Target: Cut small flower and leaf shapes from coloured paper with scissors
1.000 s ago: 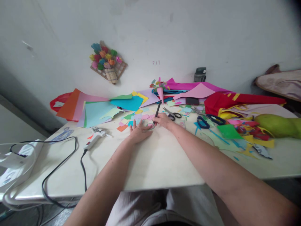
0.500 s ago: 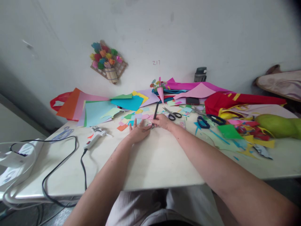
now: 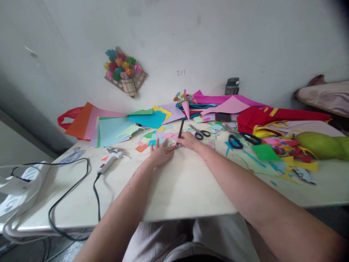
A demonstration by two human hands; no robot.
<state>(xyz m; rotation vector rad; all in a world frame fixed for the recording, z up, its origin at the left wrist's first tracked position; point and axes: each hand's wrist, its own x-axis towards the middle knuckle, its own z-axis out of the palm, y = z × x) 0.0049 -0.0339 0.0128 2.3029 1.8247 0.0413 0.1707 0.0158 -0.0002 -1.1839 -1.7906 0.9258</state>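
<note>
My right hand point(image 3: 188, 141) is closed around a dark pen point(image 3: 181, 127), whose tip points down at the paper between my hands. Beside it, my left hand point(image 3: 161, 153) lies on the table with its fingers spread, fingertips close to the pen tip. What lies right under the tip is a small pale piece, partly hidden by my fingers. Cut paper pieces in pink, green, blue and orange point(image 3: 141, 148) lie around both hands. A pair of black-handled scissors point(image 3: 202, 135) rests just beyond my right hand.
At the left lie a glue gun point(image 3: 109, 162) with a black cord and a power strip point(image 3: 23, 191). Coloured sheets point(image 3: 113, 129) lie along the wall. Blue-handled scissors point(image 3: 245, 139), paper scraps and a green rounded object point(image 3: 316, 145) are on the right. A pink paper cone point(image 3: 185, 109) stands behind.
</note>
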